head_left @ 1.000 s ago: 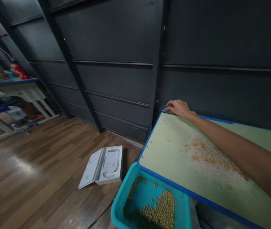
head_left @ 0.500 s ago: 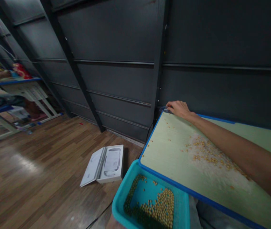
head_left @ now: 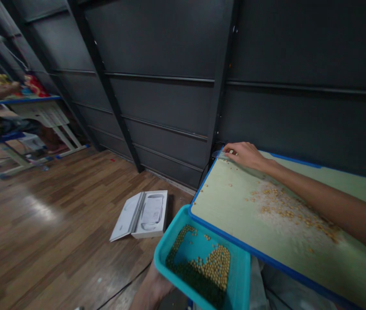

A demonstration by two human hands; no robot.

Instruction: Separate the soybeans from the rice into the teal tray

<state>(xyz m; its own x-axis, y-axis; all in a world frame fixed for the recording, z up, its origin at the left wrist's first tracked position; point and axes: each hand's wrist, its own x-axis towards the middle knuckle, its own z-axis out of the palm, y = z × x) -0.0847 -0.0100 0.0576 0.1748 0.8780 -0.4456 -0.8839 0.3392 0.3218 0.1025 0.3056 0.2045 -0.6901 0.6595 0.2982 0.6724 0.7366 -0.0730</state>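
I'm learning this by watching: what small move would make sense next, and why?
Probably the right hand should sweep the few loose beans along the table towards the tray. They lie between that hand and the near corner; the tray sits at that corner with similar beans in it, and the left hand is at its side, apparently steadying it.

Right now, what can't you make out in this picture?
Left hand: head view, fingertips hidden by the teal tray.
Clear item beside the right hand: head view, too small and blurred to name.
Print on the white box: head view, too small and blurred.
Far person: head view, cut off by the left edge.
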